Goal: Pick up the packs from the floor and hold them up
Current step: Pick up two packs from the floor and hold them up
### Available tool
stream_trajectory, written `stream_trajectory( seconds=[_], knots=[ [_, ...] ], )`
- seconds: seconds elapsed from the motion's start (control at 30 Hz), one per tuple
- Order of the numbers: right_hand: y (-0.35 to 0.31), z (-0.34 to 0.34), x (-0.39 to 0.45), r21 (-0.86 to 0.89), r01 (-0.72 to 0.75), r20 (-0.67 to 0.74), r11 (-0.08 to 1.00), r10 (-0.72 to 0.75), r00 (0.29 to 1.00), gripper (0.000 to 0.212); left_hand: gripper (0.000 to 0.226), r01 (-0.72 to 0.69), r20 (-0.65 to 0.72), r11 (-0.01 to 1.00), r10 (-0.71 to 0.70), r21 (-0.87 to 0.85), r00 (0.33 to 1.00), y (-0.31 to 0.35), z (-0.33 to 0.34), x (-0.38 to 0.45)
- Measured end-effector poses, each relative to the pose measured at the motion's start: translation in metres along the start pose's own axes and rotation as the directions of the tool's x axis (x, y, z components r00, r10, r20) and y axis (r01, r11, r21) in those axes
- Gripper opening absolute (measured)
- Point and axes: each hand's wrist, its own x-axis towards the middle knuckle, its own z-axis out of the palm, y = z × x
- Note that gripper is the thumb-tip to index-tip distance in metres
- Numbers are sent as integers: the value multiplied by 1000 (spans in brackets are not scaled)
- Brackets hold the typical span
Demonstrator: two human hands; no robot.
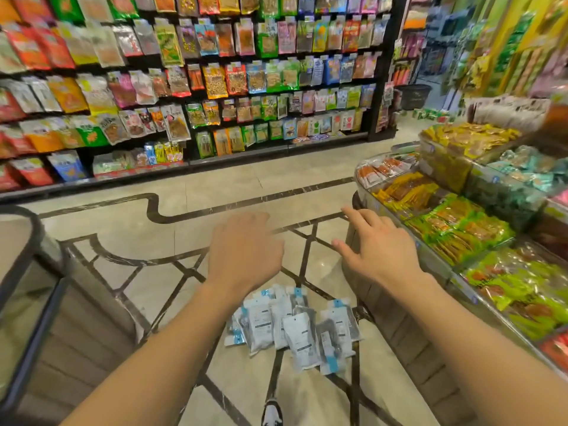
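Note:
Several white, grey and blue packs lie in a loose pile on the tiled floor, low in the middle of the view between my forearms. My left hand hangs above the pile, palm down, fingers relaxed, holding nothing. My right hand is stretched out beside it with straight spread fingers, also empty, close to the corner of the display counter. Both hands are well above the packs and touch none of them.
A display counter with bins of snack packets runs along the right. A wall of hanging snack bags fills the back. A dark-framed stand sits at the left. A shoe shows at the bottom edge.

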Motion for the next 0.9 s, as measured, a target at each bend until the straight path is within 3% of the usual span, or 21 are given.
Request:
stream_trajectory(
  seconds=[0.27,0.47,0.63,0.9],
  knots=[
    [5,96,136,3,-71,55,997,71,996,68,69,-31,112,998,37,-59,993,-41,99,149],
    [24,175,188,33,-154,158,988,147,976,66,67,-7,208,995,27,-96,978,-48,180,213],
    [58,260,190,42,-269,276,962,247,929,63,62,48,304,993,-13,-110,953,-40,276,228],
    [110,453,135,24,-365,522,931,299,799,59,59,208,494,965,-104,-161,863,-25,471,192]
  ],
)
